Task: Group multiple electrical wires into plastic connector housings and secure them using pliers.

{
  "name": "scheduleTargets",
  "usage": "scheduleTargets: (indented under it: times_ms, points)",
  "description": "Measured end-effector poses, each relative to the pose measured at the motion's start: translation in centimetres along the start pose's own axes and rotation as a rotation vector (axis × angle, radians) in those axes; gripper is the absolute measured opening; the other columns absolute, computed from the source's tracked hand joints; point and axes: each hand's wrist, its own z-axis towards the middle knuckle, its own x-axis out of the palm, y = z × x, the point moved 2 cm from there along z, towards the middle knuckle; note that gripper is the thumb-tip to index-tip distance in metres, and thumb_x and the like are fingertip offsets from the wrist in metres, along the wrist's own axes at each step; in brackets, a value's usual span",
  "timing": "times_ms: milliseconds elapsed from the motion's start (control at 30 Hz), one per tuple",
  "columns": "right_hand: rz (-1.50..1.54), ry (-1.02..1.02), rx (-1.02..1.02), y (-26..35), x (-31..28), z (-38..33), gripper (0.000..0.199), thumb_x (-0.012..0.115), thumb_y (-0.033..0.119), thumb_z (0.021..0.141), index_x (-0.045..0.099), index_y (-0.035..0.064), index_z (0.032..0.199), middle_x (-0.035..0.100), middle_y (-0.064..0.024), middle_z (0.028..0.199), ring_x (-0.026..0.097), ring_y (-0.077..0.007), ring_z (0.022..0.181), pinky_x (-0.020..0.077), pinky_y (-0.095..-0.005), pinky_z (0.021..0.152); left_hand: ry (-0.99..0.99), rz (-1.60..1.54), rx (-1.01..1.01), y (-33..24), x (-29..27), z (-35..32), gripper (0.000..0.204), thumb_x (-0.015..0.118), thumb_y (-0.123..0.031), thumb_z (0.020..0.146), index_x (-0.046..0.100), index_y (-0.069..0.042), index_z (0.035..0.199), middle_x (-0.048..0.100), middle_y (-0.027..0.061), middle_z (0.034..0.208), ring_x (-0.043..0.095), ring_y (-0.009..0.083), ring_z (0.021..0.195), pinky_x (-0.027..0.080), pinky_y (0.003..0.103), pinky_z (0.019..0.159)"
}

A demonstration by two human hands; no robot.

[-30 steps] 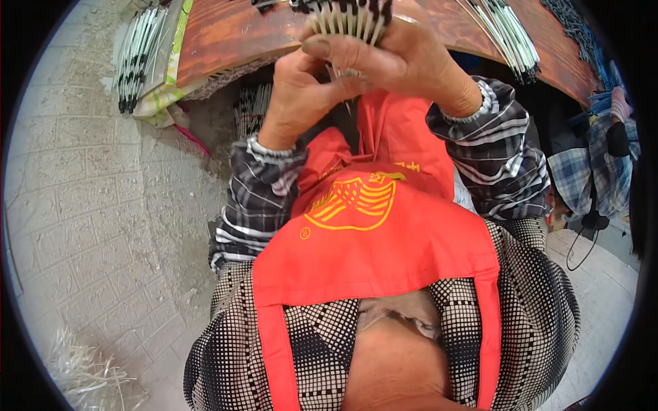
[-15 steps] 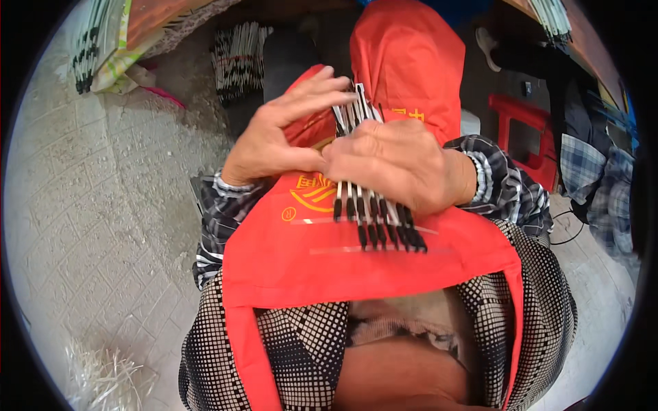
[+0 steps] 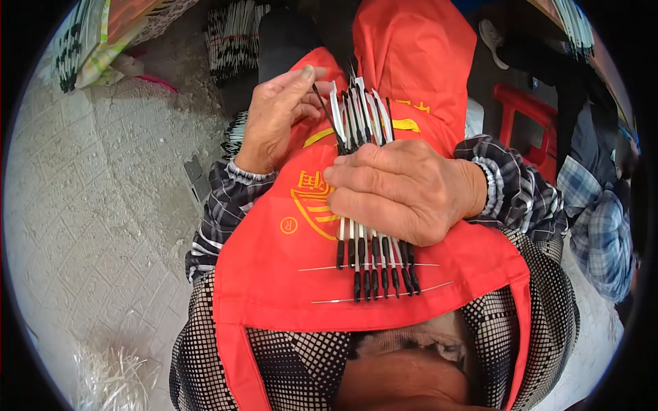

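Note:
My right hand point(image 3: 411, 192) is wrapped over the middle of a bundle of thin white strips with black ends point(image 3: 358, 113), above my lap. Its black lower ends point(image 3: 375, 282) point toward my chest, fanned in two rows. A thin metal wire point(image 3: 312, 268) runs across the upper row, and a second wire point(image 3: 327, 301) crosses the lower one. Left of the bundle's far end, my left hand point(image 3: 271, 120) has thumb and fingers together at the tip of a slim black strand point(image 3: 324, 105), which leans out from the bundle. The other left fingers are curled.
A red apron point(image 3: 267, 274) covers my lap. Beyond my left hand lie stacks of similar black-and-white strips point(image 3: 233, 41). A red plastic stool point(image 3: 524, 123) stands at the right, near a person's shoe point(image 3: 492, 42). Shredded clear strips point(image 3: 113, 370) lie on the floor at lower left.
My right hand and the bundle have come nearer my chest. My left hand has drawn back left from the bundle, its fingers now closed at the black strand's tip.

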Motion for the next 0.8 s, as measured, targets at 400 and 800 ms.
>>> scheduleTargets:
  times_ms: [400,800]
  points:
    - [0.063,-0.021,0.015,0.6,0.6,-0.7,0.025,0.067,0.007,0.069,0.060,-0.0099,0.087,0.060,-0.0172,0.082,0.060,-0.0230,0.065,0.0496,-0.0284,0.045,0.091,-0.042,-0.016,-0.4,0.4,-0.2,0.023,0.066,-0.013,0.092,0.066,0.004,0.108,0.070,0.0080,0.087,0.054,0.0046,0.057,0.043,0.018,0.051]
    - [0.085,0.006,0.047,1.2,0.4,-0.8,0.024,0.068,0.005,0.066,0.061,-0.0093,0.084,0.062,-0.0197,0.082,0.062,-0.0240,0.064,0.0520,-0.0291,0.048,0.299,0.221,-0.182,0.6,1.5,1.0,0.028,0.064,-0.019,0.092,0.067,0.005,0.106,0.064,0.0042,0.079,0.049,0.0050,0.050,0.037,0.019,0.043]
